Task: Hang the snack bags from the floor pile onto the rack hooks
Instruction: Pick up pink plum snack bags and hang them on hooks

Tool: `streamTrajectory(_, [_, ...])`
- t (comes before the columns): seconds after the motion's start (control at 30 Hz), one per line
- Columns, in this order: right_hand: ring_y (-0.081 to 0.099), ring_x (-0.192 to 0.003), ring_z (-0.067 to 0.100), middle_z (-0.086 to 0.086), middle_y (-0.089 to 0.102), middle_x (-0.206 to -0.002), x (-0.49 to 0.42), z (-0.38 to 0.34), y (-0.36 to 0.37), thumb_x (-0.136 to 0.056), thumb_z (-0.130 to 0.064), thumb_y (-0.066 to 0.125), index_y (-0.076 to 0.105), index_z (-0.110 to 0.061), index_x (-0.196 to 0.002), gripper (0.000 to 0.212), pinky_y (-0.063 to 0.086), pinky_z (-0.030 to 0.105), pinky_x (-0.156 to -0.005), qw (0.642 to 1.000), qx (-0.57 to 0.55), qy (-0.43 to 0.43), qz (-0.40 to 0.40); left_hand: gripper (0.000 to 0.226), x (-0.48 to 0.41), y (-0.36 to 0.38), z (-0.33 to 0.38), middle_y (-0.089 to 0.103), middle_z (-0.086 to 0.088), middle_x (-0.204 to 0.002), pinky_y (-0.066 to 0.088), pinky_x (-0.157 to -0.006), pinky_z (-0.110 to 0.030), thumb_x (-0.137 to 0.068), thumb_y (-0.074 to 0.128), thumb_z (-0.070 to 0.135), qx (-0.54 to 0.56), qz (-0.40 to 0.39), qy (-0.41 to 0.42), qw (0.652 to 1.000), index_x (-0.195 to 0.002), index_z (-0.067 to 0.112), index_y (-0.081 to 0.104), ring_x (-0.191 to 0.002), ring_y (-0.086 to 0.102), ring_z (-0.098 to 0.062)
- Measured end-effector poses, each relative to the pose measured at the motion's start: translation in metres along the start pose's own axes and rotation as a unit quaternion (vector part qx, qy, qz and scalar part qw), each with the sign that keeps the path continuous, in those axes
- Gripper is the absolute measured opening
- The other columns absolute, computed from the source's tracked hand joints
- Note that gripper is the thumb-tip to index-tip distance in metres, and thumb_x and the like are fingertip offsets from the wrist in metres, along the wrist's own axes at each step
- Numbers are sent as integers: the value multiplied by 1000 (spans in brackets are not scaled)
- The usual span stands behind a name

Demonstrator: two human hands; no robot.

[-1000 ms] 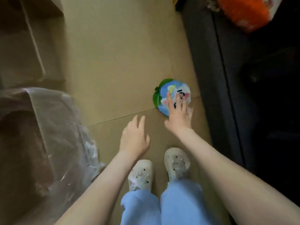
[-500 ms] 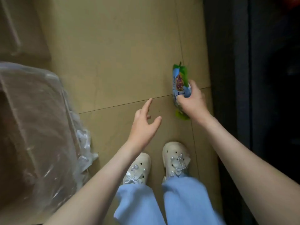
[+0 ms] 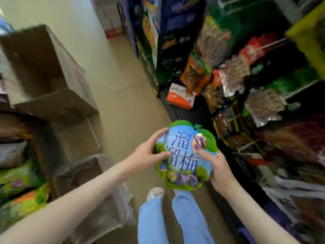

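A round blue and green snack bag (image 3: 182, 155) with large dark characters is held up in front of me, face toward the camera. My left hand (image 3: 149, 152) grips its left edge, thumb across the front. My right hand (image 3: 218, 169) holds its right side, thumb pressed on the front below a shiny round sticker. The rack (image 3: 263, 95) stands to the right, its metal hooks loaded with hanging snack bags. The view is blurred by motion.
Cardboard boxes (image 3: 44, 71) are stacked on the left, with a plastic-wrapped box (image 3: 91, 191) near my feet and green snack packs (image 3: 19, 184) at the far left. An orange and white carton (image 3: 181, 97) lies at the rack's base. A strip of tan floor (image 3: 123, 95) runs between them.
My right hand lifted the snack bag off the floor and my left hand joined it. The camera rose from the floor to the aisle and rack.
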State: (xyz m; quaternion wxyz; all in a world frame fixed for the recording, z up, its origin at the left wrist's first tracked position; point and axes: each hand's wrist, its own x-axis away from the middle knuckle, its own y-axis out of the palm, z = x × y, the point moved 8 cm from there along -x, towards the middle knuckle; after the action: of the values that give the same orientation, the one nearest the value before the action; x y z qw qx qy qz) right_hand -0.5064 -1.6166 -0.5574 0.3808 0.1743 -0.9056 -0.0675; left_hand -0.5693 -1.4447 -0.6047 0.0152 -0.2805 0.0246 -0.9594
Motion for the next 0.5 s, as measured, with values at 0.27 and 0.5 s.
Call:
streamTrajectory(0.27, [60,-81,18,9,67,-92,174,-97,-99,-88,-6,59,67,-18,-88,14,47,31,-76,968,77,-149,186,71,79,106,177,54,13,-130,48,-97,-35,-81,72,30,-208,-196,99,953,-117,74,29,-112,58,-7])
streamTrajectory(0.5, [60,-85,19,8,59,-97,340,-89,-225,-86,-5,63,55,-10,-105,21,48,26,-73,909,-13,-201,364,72,147,296,260,37,23,-135,38,-90,-15,-87,67,30,-358,-303,263,843,-139,53,22,-122,40,1])
